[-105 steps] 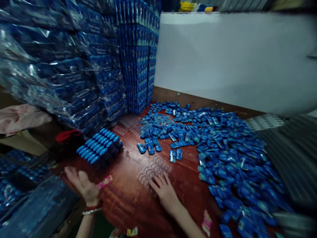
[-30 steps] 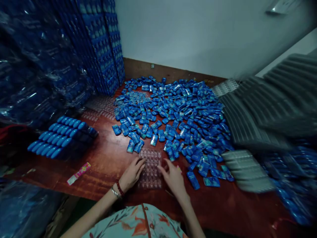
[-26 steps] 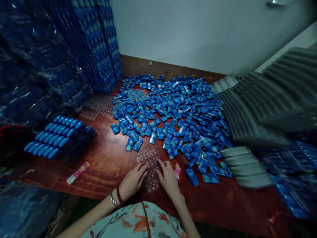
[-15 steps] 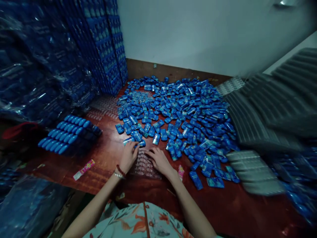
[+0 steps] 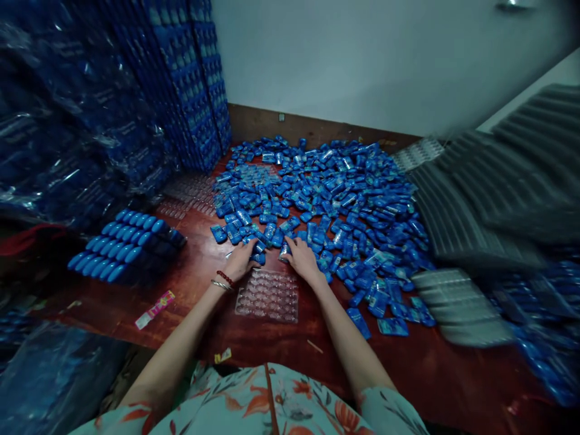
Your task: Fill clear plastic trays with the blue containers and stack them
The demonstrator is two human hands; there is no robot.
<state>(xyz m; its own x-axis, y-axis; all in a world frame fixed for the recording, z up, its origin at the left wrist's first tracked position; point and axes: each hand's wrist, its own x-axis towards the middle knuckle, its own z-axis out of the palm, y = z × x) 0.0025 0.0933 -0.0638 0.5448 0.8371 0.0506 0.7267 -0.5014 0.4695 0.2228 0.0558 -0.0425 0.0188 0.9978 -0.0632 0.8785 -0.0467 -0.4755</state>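
At far left the wrapped stacks (image 5: 77,121) rose beside the table (image 5: 197,266), a blurred red thing (image 5: 34,238) in front of them. Next came a block (image 5: 118,248) of blue packs in neat rows, and nearer the person (image 5: 254,402) lay a pink wrapper (image 5: 154,310).

The left hand (image 5: 241,261), bracelets (image 5: 222,283) at its wrist, reached to the front edge of the loose packs. Its thumb and fingers stood apart about a left pack (image 5: 260,257); whether they pressed on it I could not tell. The hand covered part of that pack, so its long axis was hidden too.

The clear tray (image 5: 267,296) lay flat on the table, just on the person's side of both hands — the loose packs were on the far side. Its longer edge seemed to run crosswise, though the slant of view made that unsure. The left hand looked slightly nearer to it, right by its far left corner.

A right pack (image 5: 284,249) stood out at the fingertips of the right hand (image 5: 304,261), its long axis pointing roughly away from the person. Those fingers appeared to touch it, but a firm hold could not be made out.

Beyond and rightward spread the heap (image 5: 344,199), then a pale stack (image 5: 464,308) and a dark stack (image 5: 502,187), both ribbed and blurred
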